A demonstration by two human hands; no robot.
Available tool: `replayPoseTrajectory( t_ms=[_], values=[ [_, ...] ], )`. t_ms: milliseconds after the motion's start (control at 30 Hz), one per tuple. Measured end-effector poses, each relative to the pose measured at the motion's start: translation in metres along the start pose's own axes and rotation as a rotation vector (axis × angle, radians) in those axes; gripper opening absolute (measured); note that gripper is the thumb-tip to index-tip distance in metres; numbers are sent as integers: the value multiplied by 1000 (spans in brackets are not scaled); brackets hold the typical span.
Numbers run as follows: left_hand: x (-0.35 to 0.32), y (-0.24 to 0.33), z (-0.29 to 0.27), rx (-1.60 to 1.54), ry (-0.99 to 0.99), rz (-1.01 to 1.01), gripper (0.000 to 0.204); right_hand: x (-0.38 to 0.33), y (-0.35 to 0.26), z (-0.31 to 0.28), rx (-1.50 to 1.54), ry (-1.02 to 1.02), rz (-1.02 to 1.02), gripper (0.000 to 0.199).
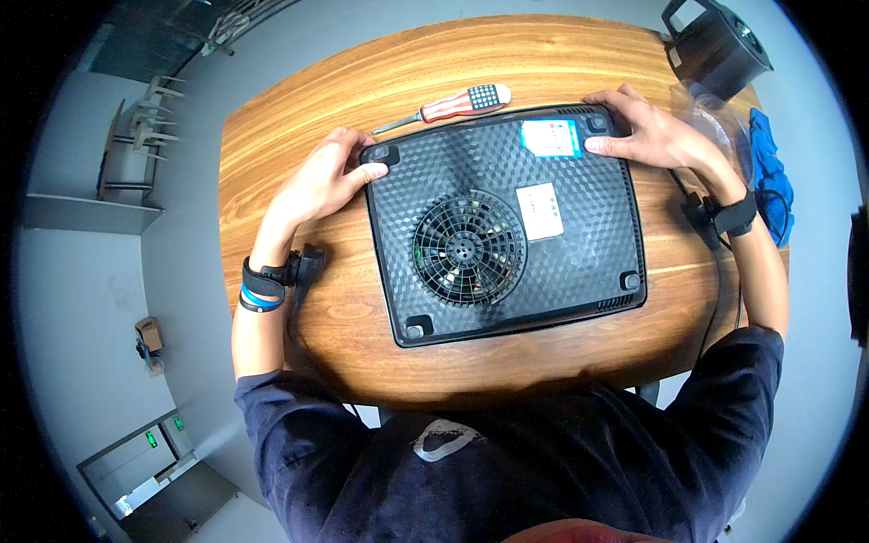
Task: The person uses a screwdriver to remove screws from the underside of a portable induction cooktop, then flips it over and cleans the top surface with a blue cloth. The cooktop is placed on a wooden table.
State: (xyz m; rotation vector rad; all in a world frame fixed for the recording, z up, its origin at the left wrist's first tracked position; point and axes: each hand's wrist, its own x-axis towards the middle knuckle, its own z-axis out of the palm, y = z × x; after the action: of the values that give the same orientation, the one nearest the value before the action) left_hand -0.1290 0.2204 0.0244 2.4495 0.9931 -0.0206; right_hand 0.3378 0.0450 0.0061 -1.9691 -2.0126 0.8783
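Note:
A black induction cooker (579, 253) lies bottom up on the wooden table, its textured underside facing me. A round fan grille (466, 249) sits left of its middle, with a white label (540, 212) and a blue-and-white sticker (550, 138) to the right. Small feet stand at its corners. My left hand (319, 181) grips the far left corner, thumb on the underside and fingers partly hidden behind the edge. At the far right corner my right hand (654, 136) holds on the same way. A screwdriver (444, 107) with a striped handle lies just beyond the far edge.
The wooden table (299, 109) has a rounded outline. At its far right stands a black jug (717, 50), with crumpled clear plastic (720, 122) and a blue cloth (769, 176) nearer. Straps with small devices and cables are on both my wrists.

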Motion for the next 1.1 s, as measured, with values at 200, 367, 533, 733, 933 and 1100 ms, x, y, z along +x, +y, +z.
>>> replayPoseTrajectory(
  t_ms=[200, 367, 533, 733, 933, 1100],
  values=[
    [-4, 4, 2, -6, 3, -5, 59, 15, 12, 1, 141, 11, -13, 99],
    [-11, 8, 9, -41, 87, -21, 58, 20, 12, -7, 353, -61, 47, 102],
    [-17, 18, 10, -132, 123, -81, 57, 22, 12, -12, 434, -173, 119, 104],
    [-17, 2, 18, -366, 207, -90, 53, 11, 1, -16, 466, -100, 75, 92],
    [-14, 17, 6, -504, 244, -76, 59, 0, -1, -16, 410, 24, 32, 94],
    [-22, 18, 0, -547, 282, -51, 68, -8, -3, -15, 440, 103, -41, 92]
  ],
)
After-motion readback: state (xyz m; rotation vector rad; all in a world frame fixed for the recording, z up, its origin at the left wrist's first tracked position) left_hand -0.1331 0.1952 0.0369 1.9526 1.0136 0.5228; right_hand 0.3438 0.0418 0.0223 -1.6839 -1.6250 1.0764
